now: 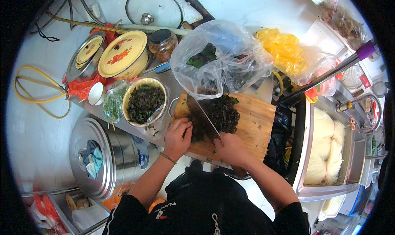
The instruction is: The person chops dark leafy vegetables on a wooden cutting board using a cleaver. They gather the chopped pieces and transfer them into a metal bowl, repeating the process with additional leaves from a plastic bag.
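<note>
A wooden cutting board lies before me with a heap of chopped dark leafy greens on it. My right hand grips a kitchen knife at its handle end. The dark blade slants up and left over the board, and a bright line marks its edge. My left hand rests at the board's left side with bent fingers, close beside the blade. What lies under its fingertips is hidden. A clear plastic bag holding dark leaves overlaps the board's far edge. Left of the board, a yellow enamel bowl contains chopped greens.
Left of the bowl are bagged green herbs and a white cup. A lidded enamel pot and a glass jar stand behind. A large metal drum is left; a sink with white noodles is right.
</note>
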`<state>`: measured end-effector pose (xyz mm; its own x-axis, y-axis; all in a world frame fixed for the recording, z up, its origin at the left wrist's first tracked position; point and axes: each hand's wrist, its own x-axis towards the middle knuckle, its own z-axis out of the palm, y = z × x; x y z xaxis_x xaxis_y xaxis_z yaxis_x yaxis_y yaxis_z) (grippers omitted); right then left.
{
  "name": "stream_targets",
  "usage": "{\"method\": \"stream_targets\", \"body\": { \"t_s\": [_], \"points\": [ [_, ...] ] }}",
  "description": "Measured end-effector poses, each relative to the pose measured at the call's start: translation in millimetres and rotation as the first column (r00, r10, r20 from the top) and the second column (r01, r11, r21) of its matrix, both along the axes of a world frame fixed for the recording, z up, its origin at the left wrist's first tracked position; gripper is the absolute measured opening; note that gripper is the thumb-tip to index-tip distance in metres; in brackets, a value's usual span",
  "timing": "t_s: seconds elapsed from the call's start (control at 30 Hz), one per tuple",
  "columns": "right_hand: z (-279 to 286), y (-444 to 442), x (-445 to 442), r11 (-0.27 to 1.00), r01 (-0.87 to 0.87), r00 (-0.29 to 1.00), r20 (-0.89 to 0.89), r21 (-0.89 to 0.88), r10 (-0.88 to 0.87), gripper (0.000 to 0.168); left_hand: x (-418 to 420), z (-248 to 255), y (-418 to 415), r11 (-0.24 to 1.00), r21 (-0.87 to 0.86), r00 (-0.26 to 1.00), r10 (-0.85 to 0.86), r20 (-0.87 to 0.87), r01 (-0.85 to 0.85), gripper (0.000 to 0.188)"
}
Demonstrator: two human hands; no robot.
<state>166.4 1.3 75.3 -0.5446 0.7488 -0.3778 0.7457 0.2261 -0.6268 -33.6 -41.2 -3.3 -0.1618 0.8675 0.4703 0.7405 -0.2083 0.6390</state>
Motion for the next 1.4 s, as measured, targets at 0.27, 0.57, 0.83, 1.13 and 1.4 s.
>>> {"method": "stream_targets", "body": {
  "t_s": [0.27, 0.57, 0.83, 1.13, 1.4],
  "points": [
    [39.7, -13.2, 16.6, 0.994, -0.077, 0.988, 0.129, -0.073, 0.086, 0.024, -0.5, -3.3, -2.7, 0.998, -0.061, 0.999, 0.032, 0.026, -0.031, 0.015],
    [13.9, -14.4, -15.9, 0.997, -0.082, 0.989, 0.12, 0.006, 0.08, 0.026, -3.4, -0.3, -5.1, 0.995, -0.088, 0.999, -0.043, -0.002, 0.043, 0.022],
    [3.5, -12.8, 2.9, 0.998, -0.066, 0.995, 0.075, -0.017, 0.067, 0.029, 0.3, 6.3, -10.5, 0.988, -0.146, 0.97, -0.083, -0.229, 0.05, 0.029],
    [42.9, -21.1, 36.1, 0.992, 0.088, 0.996, 0.041, -0.088, -0.085, 0.032, 9.2, 7.4, 6.2, 0.96, -0.28, 0.996, 0.039, 0.085, -0.013, 0.022],
    [29.2, -25.7, 30.0, 0.999, -0.023, 0.99, 0.14, -0.032, 0.027, 0.029, 20.8, 17.8, 10.7, 0.994, -0.067, 0.988, 0.094, 0.12, -0.086, 0.022]
  ]
}}
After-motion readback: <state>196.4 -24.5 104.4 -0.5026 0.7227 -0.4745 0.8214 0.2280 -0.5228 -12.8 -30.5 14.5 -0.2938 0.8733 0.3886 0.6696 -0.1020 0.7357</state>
